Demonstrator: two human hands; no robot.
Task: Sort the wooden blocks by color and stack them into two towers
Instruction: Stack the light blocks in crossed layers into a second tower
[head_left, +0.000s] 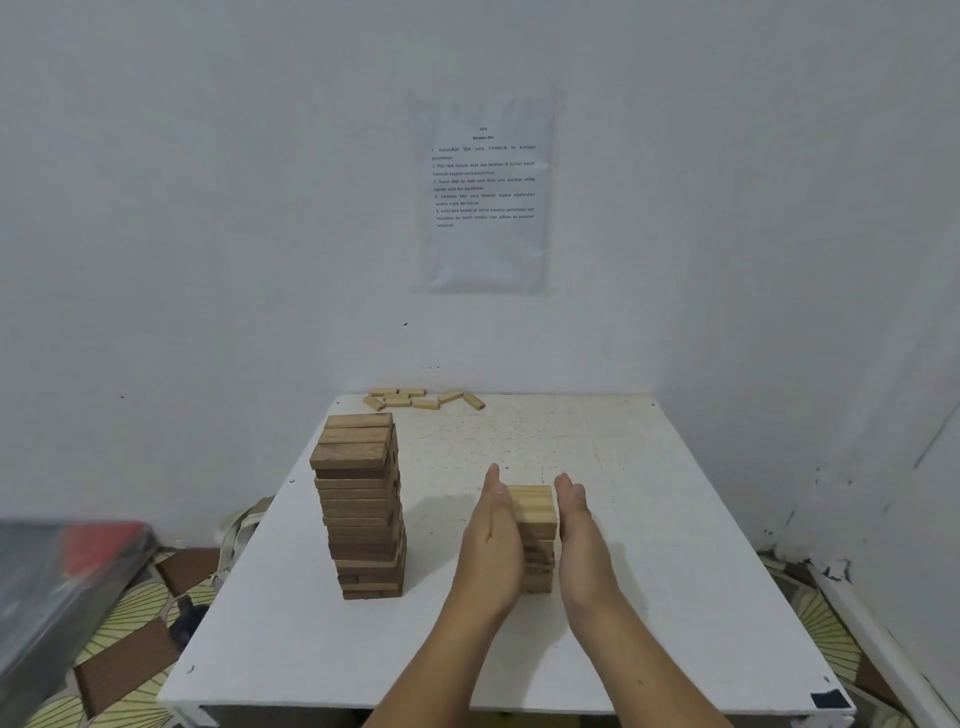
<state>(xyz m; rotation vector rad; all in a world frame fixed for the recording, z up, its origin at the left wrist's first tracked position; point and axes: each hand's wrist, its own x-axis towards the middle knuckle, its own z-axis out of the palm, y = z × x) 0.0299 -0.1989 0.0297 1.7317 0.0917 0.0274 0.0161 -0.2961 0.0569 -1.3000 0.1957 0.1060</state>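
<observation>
Pale tower (532, 512) between hands (493, 535) (579, 530); wall notice (483, 249) blurred

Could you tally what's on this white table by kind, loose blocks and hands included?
Tall tower of dark brown wooden blocks: 1
Short tower of pale wooden blocks: 1
Loose pale wooden blocks at the white table's far edge: about 7
Bare hands flat against the short tower, left hand and right hand: 2
Total: about 11
</observation>
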